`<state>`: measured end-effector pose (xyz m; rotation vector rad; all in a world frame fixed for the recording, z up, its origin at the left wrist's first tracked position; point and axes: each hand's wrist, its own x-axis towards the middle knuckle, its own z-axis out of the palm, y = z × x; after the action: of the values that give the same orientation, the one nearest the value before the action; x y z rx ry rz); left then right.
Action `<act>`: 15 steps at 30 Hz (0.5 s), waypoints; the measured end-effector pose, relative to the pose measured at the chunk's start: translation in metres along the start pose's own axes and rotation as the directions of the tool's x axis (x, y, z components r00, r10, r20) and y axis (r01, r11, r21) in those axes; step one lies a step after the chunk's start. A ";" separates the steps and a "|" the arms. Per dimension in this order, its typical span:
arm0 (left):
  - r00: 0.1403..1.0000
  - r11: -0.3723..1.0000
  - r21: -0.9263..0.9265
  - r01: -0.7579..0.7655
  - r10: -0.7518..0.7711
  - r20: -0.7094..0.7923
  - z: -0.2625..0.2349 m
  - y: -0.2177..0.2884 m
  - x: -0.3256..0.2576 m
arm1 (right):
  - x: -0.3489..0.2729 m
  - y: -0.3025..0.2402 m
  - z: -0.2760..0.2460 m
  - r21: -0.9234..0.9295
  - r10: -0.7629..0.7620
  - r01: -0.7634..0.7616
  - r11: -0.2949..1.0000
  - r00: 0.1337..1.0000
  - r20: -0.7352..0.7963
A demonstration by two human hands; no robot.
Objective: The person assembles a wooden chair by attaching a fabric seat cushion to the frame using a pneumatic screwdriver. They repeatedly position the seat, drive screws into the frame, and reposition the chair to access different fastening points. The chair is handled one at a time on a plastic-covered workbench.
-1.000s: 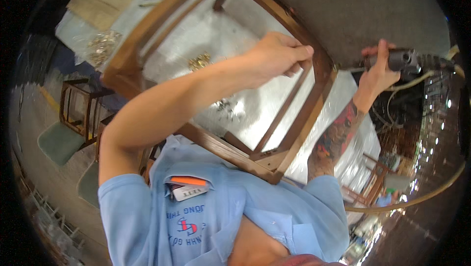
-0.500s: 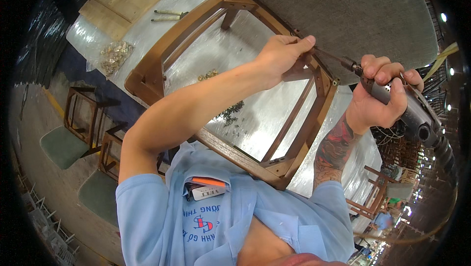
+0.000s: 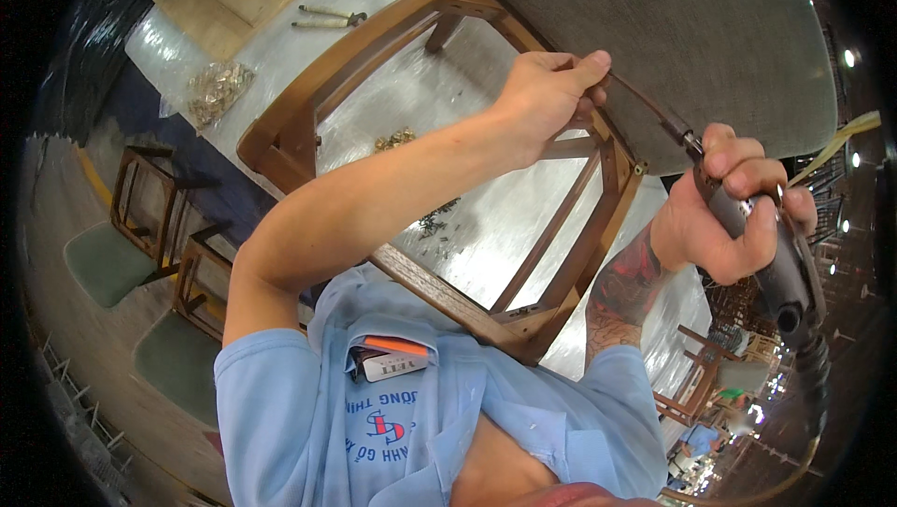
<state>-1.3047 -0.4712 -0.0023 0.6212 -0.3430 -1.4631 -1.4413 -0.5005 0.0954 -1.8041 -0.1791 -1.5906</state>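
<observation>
My right hand [image 3: 724,203] is wrapped around a dark power screwdriver [image 3: 783,287] with a hose or cord at its lower end. Its long thin driver bit [image 3: 647,103] points up and left toward my left hand [image 3: 553,100]. There my thumb and fingers are pinched together at the bit's tip; any small part between them is hidden. Both hands are over a brown wooden chair frame [image 3: 441,299], which lies on the table against a grey upholstered panel [image 3: 673,40]. A metal bracket or hole [image 3: 641,168] shows at the frame's right corner.
Through the frame, brass-coloured fittings [image 3: 394,140] and dark screws [image 3: 434,222] lie on the plastic-covered table [image 3: 472,273]. A bag of metal fittings [image 3: 217,94] and pliers [image 3: 327,17] are at the far left. Chairs with green seats [image 3: 107,262] stand on the floor.
My left hand has shifted slightly up and right. The screwdriver has tilted steeper and moved slightly down, its bit still reaching my left fingertips.
</observation>
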 end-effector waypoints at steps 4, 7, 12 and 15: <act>0.994 0.996 -0.006 -0.087 0.086 -0.073 0.008 0.004 -0.009 | -0.001 -0.004 -0.002 -0.055 -0.072 0.077 0.996 0.994 0.085; 0.993 0.994 -0.009 -0.109 0.109 -0.054 0.004 0.010 -0.008 | -0.003 -0.010 -0.002 -0.088 -0.081 0.095 0.992 0.986 0.149; 0.997 0.995 -0.069 -0.075 0.073 -0.027 0.006 0.015 -0.006 | 0.004 -0.007 0.007 -0.136 -0.092 0.118 0.984 0.979 0.185; 0.997 0.992 -0.101 -0.070 0.073 0.027 0.004 0.016 -0.004 | 0.008 -0.009 0.009 -0.137 -0.058 0.070 0.988 0.994 0.088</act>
<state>-1.2940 -0.4682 0.0105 0.5014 -0.3106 -1.4131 -1.4374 -0.4913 0.1062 -1.9926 -0.1695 -1.6078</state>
